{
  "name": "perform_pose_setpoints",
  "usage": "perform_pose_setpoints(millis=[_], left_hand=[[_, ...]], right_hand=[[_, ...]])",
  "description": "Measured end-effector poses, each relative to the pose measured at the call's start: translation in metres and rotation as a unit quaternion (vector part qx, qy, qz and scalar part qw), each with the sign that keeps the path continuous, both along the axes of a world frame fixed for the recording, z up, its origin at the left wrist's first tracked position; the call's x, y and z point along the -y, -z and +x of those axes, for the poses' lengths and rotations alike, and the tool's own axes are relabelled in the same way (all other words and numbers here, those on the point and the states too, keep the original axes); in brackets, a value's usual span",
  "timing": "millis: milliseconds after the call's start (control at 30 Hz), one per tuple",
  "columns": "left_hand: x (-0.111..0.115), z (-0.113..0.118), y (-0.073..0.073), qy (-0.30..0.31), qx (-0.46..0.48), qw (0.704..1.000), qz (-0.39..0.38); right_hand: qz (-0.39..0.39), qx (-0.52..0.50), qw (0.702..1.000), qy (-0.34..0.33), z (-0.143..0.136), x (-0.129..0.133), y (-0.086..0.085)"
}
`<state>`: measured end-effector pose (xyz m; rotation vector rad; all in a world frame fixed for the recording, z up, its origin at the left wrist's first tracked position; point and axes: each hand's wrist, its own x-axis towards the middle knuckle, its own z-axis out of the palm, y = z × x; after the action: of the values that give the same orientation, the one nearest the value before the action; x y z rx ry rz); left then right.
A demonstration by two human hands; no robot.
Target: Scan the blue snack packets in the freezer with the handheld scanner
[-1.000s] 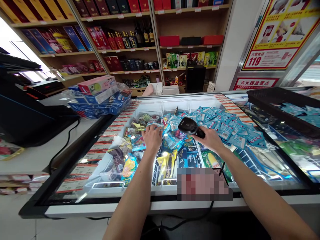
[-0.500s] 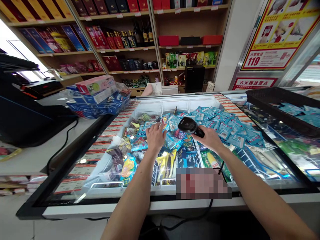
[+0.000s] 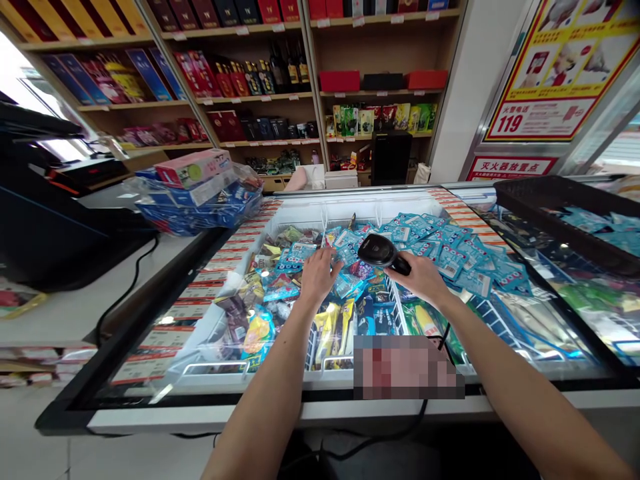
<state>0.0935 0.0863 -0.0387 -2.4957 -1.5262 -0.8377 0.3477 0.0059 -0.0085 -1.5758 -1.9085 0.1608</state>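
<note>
A black handheld scanner (image 3: 379, 251) is gripped by its handle in my right hand (image 3: 420, 275), its head pointing left over the freezer's glass top. My left hand (image 3: 319, 272) is just left of it, palm down with fingers apart, close to some blue packets; whether the fingertips touch one cannot be told. Many flat blue packets (image 3: 453, 260) are spread on the glass to the right and beyond the scanner. Beneath the glass lie colourful wrapped items, with yellow packs (image 3: 327, 330) in a white wire basket.
Plastic-wrapped boxes (image 3: 197, 193) sit at the freezer's back left corner. A black tray (image 3: 565, 213) with more blue packets stands at the right. A black cable (image 3: 423, 413) hangs at the front edge. Stocked shelves (image 3: 260, 97) rise behind.
My left hand has shifted slightly right, nearer the scanner. My right hand still holds the scanner in almost the same place.
</note>
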Motion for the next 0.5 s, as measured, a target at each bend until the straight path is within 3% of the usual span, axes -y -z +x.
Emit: perform_pose_setpoints(millis=[233,500], left_hand=[[-0.0062,-0.0008,0.0055,-0.032,0.004,0.999,-0.016],[-0.0113,-0.0065,0.0035,-0.063,0.197,0.978,-0.014]], right_hand=[[-0.007,0.009,1.0,0.007,-0.0003,0.0002,-0.0003],[0.0,0.023,1.0,0.002,-0.0005,0.002,-0.0009]])
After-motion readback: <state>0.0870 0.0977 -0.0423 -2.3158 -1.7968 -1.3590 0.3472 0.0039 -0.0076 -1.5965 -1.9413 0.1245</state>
